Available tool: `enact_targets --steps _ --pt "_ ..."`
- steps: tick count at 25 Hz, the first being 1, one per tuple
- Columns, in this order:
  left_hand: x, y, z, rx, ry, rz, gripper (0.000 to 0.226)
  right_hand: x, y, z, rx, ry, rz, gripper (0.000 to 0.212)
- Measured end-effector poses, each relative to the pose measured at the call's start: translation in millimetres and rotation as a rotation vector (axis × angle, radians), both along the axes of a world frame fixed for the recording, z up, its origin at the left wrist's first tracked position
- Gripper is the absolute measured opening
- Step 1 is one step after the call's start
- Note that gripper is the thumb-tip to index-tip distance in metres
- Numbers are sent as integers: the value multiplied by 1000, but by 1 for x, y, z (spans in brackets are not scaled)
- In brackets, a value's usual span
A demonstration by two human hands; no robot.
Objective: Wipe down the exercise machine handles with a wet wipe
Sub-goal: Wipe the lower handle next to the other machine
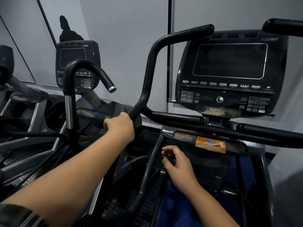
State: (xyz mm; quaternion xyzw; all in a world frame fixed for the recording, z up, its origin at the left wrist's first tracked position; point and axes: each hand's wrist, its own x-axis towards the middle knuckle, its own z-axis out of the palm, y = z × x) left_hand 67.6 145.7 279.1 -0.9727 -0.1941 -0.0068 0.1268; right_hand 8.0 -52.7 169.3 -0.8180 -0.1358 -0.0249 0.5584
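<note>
My left hand (pixel 120 126) grips the lower part of the machine's long black left handle (pixel 151 63), which curves up and to the right. No wipe shows in that hand. My right hand (pixel 177 163) hovers lower, in front of the console shelf, fingers loosely curled and holding nothing. An orange pack of wet wipes (pixel 210 144) lies on the shelf (pixel 183 136), just up and right of my right hand. A short black inner handle (pixel 178 117) sticks out to the right beneath the console. The right handle (pixel 282 27) shows at the top right edge.
The machine's console (pixel 229 76), its screen dark, stands ahead on the right. A second machine stands to the left with its own console (pixel 77 66) and hooked handle (pixel 78 68). Grey wall panels lie behind, and pedals and frame bars below.
</note>
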Motion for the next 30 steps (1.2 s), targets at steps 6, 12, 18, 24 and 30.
enact_targets --steps 6,12,18,24,30 --pt "46 -13 -2 8 -52 -58 47 1 0 0 -34 -2 2 26" --pt "84 -2 22 -456 125 -80 9 -9 -2 5 -24 -8 -17 26" --pt "62 26 27 -1252 226 85 46 -26 -14 0 13 8 -14 26" --pt "15 44 11 -1488 176 38 38 -37 -3 -5 66 64 -35 28" --pt "-27 62 -12 -1492 165 16 49 -40 19 1 106 61 3 26"
